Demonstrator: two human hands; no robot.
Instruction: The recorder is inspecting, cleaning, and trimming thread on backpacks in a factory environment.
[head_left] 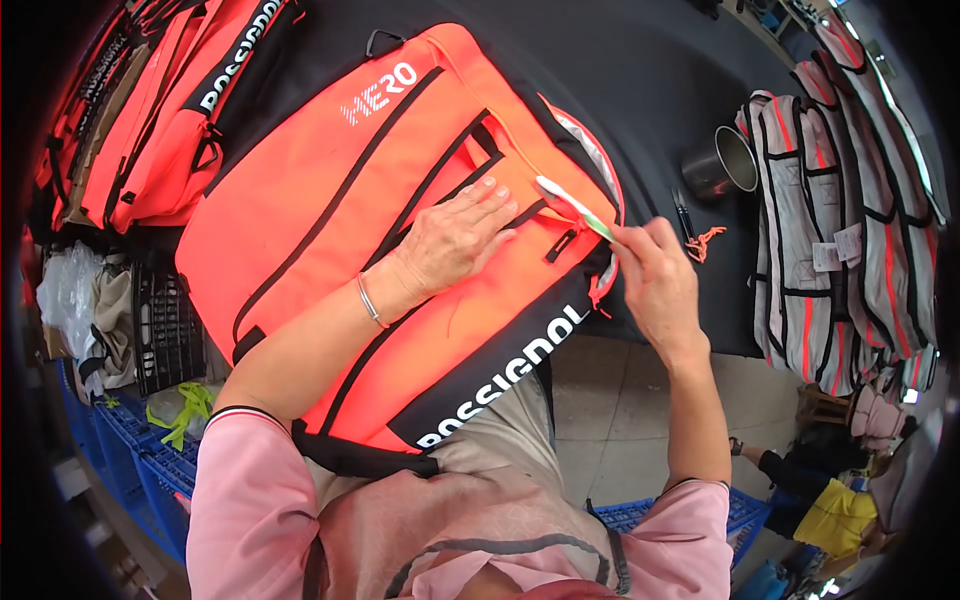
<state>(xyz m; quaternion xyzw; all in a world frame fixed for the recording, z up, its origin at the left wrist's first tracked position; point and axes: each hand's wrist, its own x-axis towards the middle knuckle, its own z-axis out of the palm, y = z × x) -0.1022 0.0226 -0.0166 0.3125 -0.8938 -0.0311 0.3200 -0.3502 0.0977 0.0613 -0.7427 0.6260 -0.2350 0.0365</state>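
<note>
A large bright orange-red backpack (pixel 310 190) with black trim lies across the black table, its lower end near my lap. My left hand (pixel 450 240) rests flat on its front, fingers stretched out beside a black-edged pocket opening. In my right hand (pixel 655 275) is a slim white-and-green toothbrush (pixel 567 200), pinched by its handle. The white head end points up and left, over the bag's orange panel near the right edge. Whether the bristles touch the fabric cannot be made out. Along that right edge, a side opening (pixel 590 145) shows pale lining.
A dark metal cup (pixel 722 165) lies tipped on the table (pixel 620 70), near small black-handled snips (pixel 683 212) and an orange cord (pixel 706 243). Grey bags (pixel 795 220) are stacked at right. More orange bags (pixel 150 130) stand at upper left, above a black crate (pixel 168 325).
</note>
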